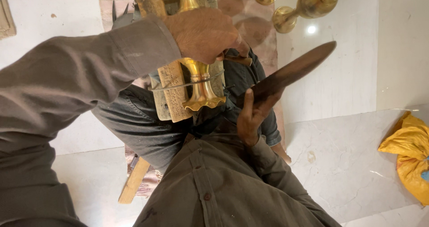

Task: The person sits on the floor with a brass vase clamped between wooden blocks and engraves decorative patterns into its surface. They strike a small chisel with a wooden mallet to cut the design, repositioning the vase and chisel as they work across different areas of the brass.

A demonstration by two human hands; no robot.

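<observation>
Gripping a brass stem (pixel 201 81) on a wooden block (pixel 172 90) over the lap, the left hand (pixel 203 34) is curled tight; the right hand (pixel 252 115) clasps a long dark blade (pixel 292 72) just beside it.

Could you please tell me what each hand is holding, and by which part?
The left hand grips the brass piece around its stem; the right hand holds the dark flat blade by its lower end.
</observation>
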